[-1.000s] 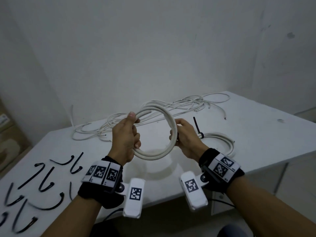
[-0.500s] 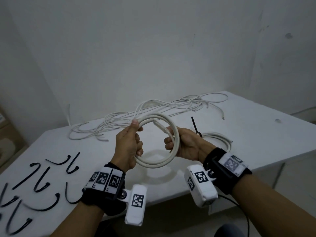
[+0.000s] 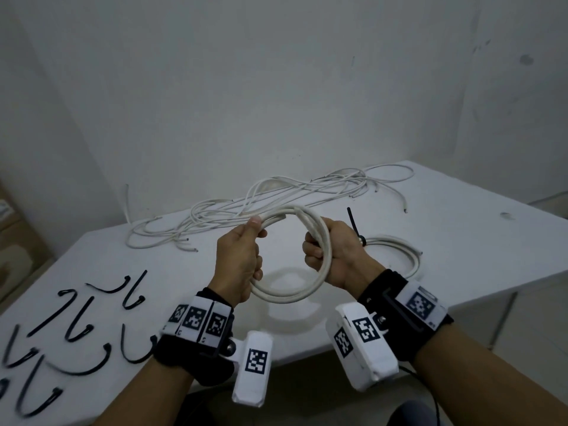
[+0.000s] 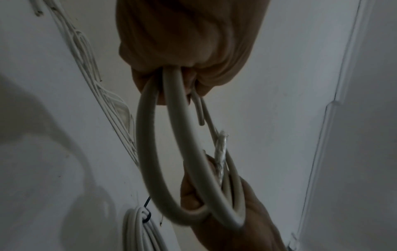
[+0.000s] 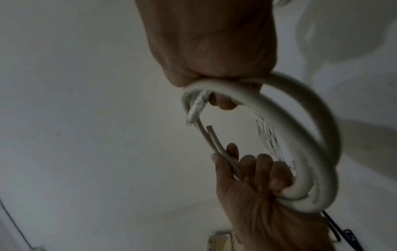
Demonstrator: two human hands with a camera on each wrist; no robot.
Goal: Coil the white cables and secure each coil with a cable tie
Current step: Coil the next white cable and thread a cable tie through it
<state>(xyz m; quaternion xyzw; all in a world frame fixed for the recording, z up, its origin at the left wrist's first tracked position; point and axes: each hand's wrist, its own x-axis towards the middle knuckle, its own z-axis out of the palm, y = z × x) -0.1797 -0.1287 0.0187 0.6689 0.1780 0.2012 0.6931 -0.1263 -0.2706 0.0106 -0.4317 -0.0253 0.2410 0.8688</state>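
A thick white cable coil [image 3: 295,295] hangs in the air above the white table [image 3: 461,241], held on both sides. My left hand [image 3: 242,256] grips its left side [image 4: 171,95], thumb on top. My right hand [image 3: 332,256] curls round its right side [image 5: 214,86]. A frayed cable end [image 5: 194,110] and a cut end [image 4: 200,118] stick out inside the loop. A finished coil [image 3: 396,256] bound with a black cable tie [image 3: 356,226] lies on the table right of my right hand. Loose white cables [image 3: 246,207] lie tangled at the back.
Several black cable ties [image 3: 76,327] lie spread on the table's left part. The table's front edge runs just behind my wrists and its right corner drops off near the wall. Cardboard boxes [image 3: 12,241] stand at the far left.
The coil has dropped slightly and turned in my hands. My right hand rolled palm-up and wrapped further round the right side; the cable end now lies tucked along the loop.
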